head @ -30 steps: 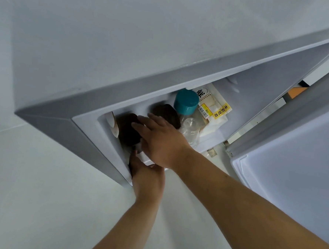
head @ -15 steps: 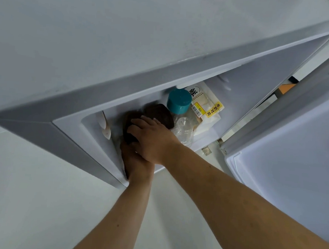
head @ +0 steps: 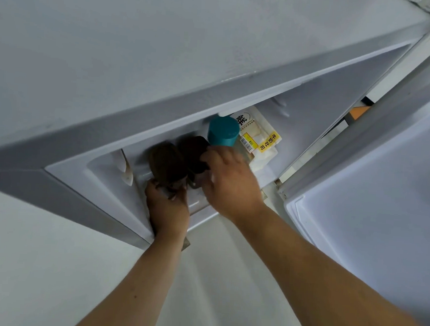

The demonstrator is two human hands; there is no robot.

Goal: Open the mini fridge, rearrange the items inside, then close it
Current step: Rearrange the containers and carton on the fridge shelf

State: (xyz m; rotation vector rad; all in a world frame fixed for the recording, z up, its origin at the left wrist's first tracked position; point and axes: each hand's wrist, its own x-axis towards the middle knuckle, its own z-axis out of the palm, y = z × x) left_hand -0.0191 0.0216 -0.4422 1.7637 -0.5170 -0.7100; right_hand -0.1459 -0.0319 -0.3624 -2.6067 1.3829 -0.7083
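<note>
The grey mini fridge (head: 165,59) stands open below me, its door (head: 383,198) swung out to the right. Inside stand two dark-lidded jars. My left hand (head: 167,207) grips the left jar (head: 166,165) from below. My right hand (head: 230,181) is blurred and closes its fingers on the right jar (head: 192,149). Behind them stands a bottle with a teal cap (head: 222,131), its clear body mostly hidden by my right hand. A bread bag (head: 260,138) with a yellow label leans at the back right.
A white knob (head: 125,167) sits on the fridge's left inner wall. The pale floor (head: 39,265) spreads below and left. An orange object (head: 359,112) shows through the gap behind the door hinge.
My right hand has shifted right, off the left jar and onto the right jar. My left hand has come up under the left jar. The camera has drifted, so the fridge sits lower left.
</note>
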